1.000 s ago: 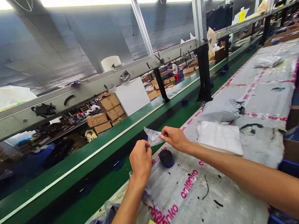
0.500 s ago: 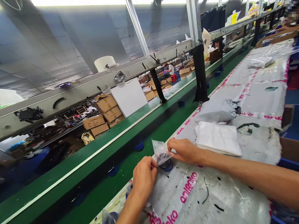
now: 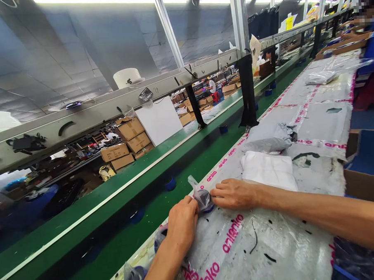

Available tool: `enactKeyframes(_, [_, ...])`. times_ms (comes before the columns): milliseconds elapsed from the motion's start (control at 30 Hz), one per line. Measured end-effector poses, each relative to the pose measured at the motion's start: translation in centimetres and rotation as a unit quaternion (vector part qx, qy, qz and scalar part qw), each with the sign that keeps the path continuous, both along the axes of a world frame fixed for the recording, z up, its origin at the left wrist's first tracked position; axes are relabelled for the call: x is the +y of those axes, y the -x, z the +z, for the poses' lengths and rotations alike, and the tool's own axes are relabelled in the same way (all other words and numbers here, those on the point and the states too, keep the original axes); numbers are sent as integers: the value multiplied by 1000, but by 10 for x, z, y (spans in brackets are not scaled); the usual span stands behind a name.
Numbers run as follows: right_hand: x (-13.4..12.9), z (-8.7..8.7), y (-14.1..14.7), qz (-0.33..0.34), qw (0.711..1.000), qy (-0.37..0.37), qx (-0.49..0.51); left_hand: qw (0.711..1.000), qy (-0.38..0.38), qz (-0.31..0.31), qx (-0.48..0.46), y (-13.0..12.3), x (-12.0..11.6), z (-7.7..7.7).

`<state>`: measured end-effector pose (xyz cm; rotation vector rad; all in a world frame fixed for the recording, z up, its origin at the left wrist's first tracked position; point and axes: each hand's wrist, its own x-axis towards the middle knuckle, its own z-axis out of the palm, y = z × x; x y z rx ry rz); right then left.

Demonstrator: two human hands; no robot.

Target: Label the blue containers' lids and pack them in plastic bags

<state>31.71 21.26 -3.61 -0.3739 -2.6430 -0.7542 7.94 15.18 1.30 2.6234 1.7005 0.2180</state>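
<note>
Between my hands, a clear plastic bag (image 3: 203, 198) surrounds a dark round item with some blue at its base, on the table's near-left edge. My left hand (image 3: 183, 218) has its fingers closed on the bag's left side. On the other side, my right hand (image 3: 231, 194) grips the bag with bent fingers. Beyond my right wrist lies a white folded stack (image 3: 267, 169), and behind it a grey plastic bag (image 3: 269, 137) rests on the table.
A green conveyor (image 3: 157, 174) with several blue round items runs along the table's left. Above it spans a metal rail (image 3: 105, 104) with upright posts. More bagged items (image 3: 134, 276) lie at the lower left. Cardboard boxes (image 3: 130, 130) stand beyond the conveyor.
The bag's upright opening has narrowed and its film is now drawn down around the dark item. My right hand has moved slightly lower, with its fingers more curled.
</note>
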Motion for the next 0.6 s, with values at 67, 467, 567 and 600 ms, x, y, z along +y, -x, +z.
enactKeyframes(67, [-2,0,1,1,1000,8,-20,1000,6,-2,21,-4,0,-1])
enactKeyframes(467, [-5,25,33,-153,897,411,55,986,51,81,-137,-5,16,-9])
enactKeyframes(567, [10,28,35,-204,835,492,134,966,60,134,-211,-5,33,-13])
enactKeyframes(600, [14,29,35,-223,832,484,156,959,55,153,-231,-6,38,-13])
